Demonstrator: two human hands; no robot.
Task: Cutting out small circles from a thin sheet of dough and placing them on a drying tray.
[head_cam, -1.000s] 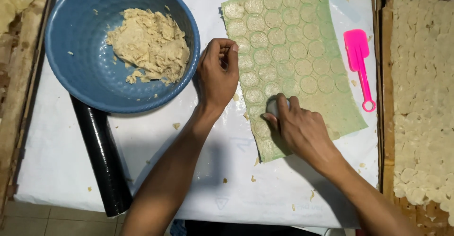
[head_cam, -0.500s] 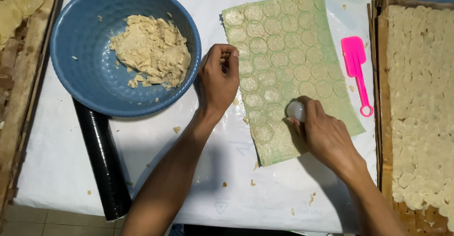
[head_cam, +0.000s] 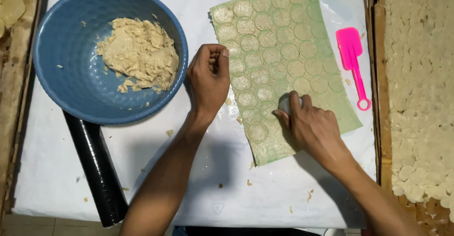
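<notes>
Left hand (head_cam: 209, 80) of mine rests curled, gripping nothing I can make out, on the white worktop (head_cam: 189, 179) at the left edge of the green dough sheet (head_cam: 283, 61). That sheet runs lengthwise away from me, tilted left. Right hand (head_cam: 314, 127) is nearer its close end, clamped on the small round cutter (head_cam: 284, 104), now shifted slightly further right than half a second ago.
</notes>
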